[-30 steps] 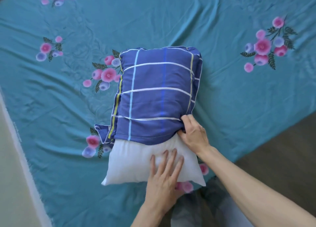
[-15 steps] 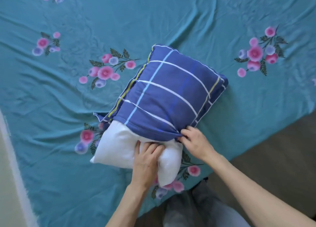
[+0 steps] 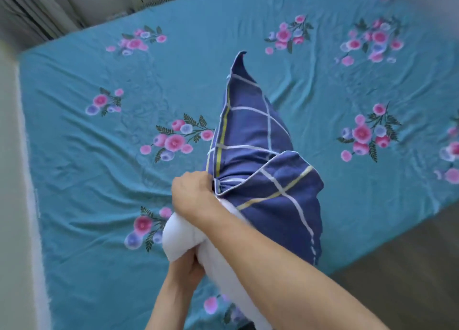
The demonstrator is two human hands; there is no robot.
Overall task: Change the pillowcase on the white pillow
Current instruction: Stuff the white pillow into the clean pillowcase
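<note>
Pillow [image 3: 182,237], pillowcase [image 3: 260,160]: one each.

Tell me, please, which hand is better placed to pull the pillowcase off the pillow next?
Probably the right hand: it already grips the blue pillowcase at its open edge, so it could draw it away. The left hand grips the bare end of the white pillow and can anchor it.

Teal floral bedsheet [image 3: 99,180], grey floor [image 3: 409,267]
</note>
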